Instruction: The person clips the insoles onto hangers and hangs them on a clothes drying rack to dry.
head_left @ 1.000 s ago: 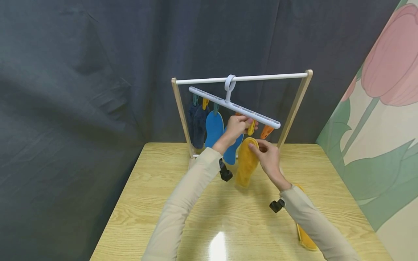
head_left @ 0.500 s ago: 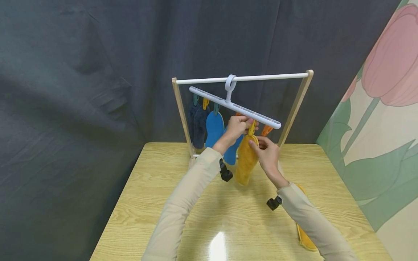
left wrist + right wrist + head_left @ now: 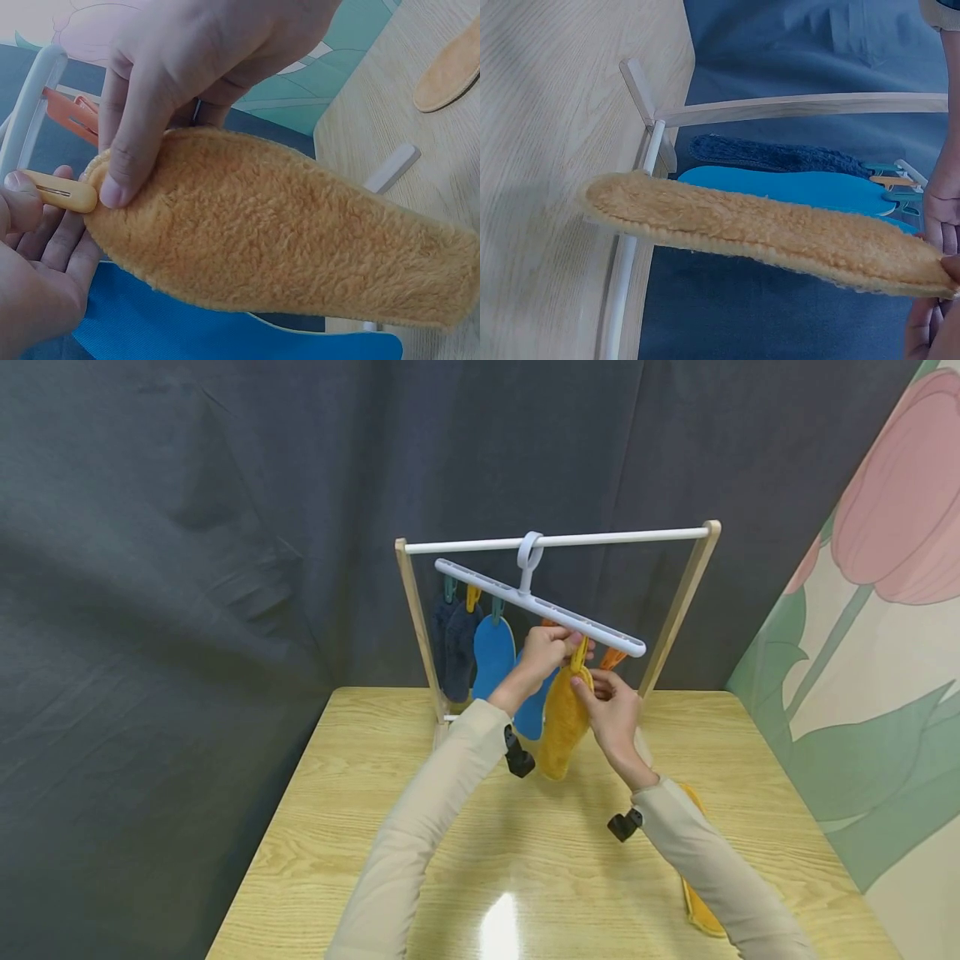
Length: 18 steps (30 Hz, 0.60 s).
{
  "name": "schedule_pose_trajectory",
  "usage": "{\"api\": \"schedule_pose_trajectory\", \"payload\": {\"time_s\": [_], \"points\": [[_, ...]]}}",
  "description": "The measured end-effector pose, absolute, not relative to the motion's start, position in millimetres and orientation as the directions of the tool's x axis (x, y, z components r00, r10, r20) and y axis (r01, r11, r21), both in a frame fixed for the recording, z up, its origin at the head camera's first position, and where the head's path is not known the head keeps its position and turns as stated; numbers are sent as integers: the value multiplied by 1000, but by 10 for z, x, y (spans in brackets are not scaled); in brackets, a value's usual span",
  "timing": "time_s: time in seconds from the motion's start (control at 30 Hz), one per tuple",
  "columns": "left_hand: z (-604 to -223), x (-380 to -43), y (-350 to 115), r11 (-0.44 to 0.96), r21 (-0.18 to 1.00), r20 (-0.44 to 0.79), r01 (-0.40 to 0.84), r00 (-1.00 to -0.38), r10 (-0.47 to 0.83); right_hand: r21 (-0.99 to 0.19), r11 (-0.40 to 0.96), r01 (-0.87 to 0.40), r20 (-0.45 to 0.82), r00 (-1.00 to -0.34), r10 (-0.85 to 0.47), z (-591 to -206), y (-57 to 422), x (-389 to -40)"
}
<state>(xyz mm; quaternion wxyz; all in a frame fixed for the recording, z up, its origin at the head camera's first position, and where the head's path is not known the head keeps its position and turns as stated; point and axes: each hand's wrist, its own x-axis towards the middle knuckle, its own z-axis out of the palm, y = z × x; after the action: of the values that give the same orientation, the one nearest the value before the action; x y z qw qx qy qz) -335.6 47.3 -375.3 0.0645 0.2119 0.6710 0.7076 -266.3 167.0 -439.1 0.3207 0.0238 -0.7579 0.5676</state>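
Observation:
A fuzzy yellow insole (image 3: pixel 566 718) hangs below the right half of a pale hanger bar (image 3: pixel 570 618). My right hand (image 3: pixel 613 714) pinches its upper end between thumb and fingers. With my left hand (image 3: pixel 542 653) I pinch the yellow clip (image 3: pixel 64 191), whose tip meets the insole's top edge in the left wrist view. Whether the clip's jaws bite the edge cannot be told. Blue insoles (image 3: pixel 492 652) and dark fuzzy insoles (image 3: pixel 459 647) hang from clips further left. An orange clip (image 3: pixel 612 658) hangs to the right of the yellow one.
The hanger hooks over the white rail of a wooden-sided stand (image 3: pixel 678 602) on a wood-grain table (image 3: pixel 360 827). A second yellow insole (image 3: pixel 701 906) lies on the table, partly under my right sleeve. Behind is a dark curtain (image 3: pixel 262 527); a flower-painted wall (image 3: pixel 862 693) stands right.
My right hand has raised the yellow insole slightly, bringing its top edge up to the yellow clip. The left hand has stayed at the clip.

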Motion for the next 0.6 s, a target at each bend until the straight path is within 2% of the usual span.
{"api": "schedule_pose_trajectory", "payload": {"time_s": [0.23, 0.6], "points": [[-3755, -3339, 474, -107, 978, 207, 179, -904, 373, -823, 400, -404, 546, -758, 357, -4365, 1653, -2662], [-3779, -3354, 494, -109, 977, 208, 181, -913, 350, -799, 479, -363, 556, -750, 359, -4331, 1626, -2672]]}}
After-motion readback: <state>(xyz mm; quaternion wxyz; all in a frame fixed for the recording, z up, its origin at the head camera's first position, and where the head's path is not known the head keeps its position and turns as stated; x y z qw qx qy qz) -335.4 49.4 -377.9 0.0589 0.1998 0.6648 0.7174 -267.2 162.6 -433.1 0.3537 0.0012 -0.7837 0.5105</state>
